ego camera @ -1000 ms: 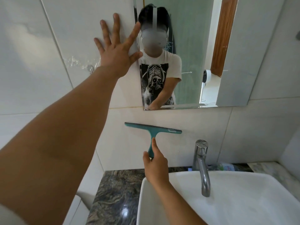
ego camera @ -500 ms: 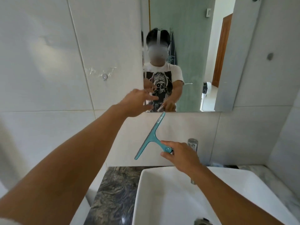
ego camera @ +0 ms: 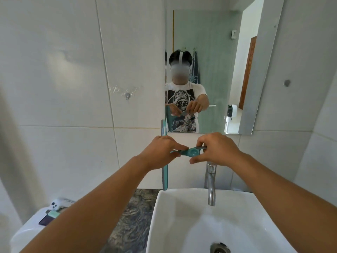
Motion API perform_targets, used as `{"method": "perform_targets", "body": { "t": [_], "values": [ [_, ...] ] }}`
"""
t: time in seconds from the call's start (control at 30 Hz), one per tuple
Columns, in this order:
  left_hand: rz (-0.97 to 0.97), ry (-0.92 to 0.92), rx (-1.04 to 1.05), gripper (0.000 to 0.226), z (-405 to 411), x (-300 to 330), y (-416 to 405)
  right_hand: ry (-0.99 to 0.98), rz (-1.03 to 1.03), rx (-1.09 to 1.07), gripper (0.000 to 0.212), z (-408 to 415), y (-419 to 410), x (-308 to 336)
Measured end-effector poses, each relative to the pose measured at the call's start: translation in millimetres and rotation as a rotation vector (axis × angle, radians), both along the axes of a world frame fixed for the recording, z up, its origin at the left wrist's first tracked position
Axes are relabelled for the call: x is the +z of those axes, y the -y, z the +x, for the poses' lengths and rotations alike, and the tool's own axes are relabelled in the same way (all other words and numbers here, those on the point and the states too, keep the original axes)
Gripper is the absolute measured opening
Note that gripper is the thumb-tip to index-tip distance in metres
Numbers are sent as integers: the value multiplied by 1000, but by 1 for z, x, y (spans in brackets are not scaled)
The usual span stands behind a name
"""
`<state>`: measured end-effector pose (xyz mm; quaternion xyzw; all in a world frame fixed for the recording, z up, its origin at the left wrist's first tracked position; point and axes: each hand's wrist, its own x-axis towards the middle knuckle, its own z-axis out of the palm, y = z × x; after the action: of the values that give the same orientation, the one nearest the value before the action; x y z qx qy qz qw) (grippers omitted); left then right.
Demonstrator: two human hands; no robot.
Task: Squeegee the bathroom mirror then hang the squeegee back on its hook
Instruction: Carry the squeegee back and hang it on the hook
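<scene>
Since half a second ago the left hand (ego camera: 161,152) has come down from the mirror's lower edge to join the right hand (ego camera: 217,150), and the teal squeegee (ego camera: 191,152) has swung from a slant to having its blade upright. Both hands now meet on the squeegee's handle in front of the wall tiles, above the back rim of the white sink (ego camera: 164,207): the left hand's fingers are closed over the handle near the blade, and the right hand pinches the rounded handle end between thumb and fingers. The blade runs vertically behind the left hand, its top end just beside the lower left corner of the mirror (ego camera: 218,52) and its bottom end near the sink's back left corner; whether it touches the tiles cannot be told. The small hook (ego camera: 127,95) is on the wall tile to the left of the mirror, well apart from the squeegee and with nothing hanging on it. The chrome faucet (ego camera: 210,183) stands at the sink's back edge, below the right hand. A dark marbled countertop (ego camera: 131,216) shows to the left of the sink, and a white toilet tank (ego camera: 31,227) with small items on its lid sits at the lower left. The mirror reflects a person with both hands together.
</scene>
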<state>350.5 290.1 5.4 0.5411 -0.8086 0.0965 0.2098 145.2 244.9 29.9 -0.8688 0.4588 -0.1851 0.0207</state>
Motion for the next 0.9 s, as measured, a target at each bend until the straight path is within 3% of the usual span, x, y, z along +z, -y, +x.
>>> {"method": "perform_targets", "body": {
  "t": [0.2, 0.3, 0.43, 0.5, 0.57, 0.73, 0.8, 0.9],
  "values": [
    [97, -143, -13, 51, -16, -3, -24, -71, -60, 22, 58, -9, -8, 23],
    [171, -198, -13, 59, -23, -7, -31, -166, -132, 2, 68, -14, -5, 28],
    [169, -339, 15, 56, -34, -9, -34, -82, -227, 1, 89, -23, -5, 26],
    [164, -447, 53, 53, -40, -12, -31, 43, -258, -13, 99, -28, -6, 20],
    [161, -551, 88, 53, -47, -14, -26, 292, -204, -29, 99, -33, -7, 10],
    [124, -741, 137, 55, -76, -15, -7, 914, 137, -44, 66, -45, -6, -19],
    [119, -797, 141, 57, -92, -17, 4, 1040, 207, -24, 56, -50, -4, -25],
    [124, -832, 122, 58, -118, -17, 23, 1081, 217, -21, 51, -59, 4, -26]
  ]
}}
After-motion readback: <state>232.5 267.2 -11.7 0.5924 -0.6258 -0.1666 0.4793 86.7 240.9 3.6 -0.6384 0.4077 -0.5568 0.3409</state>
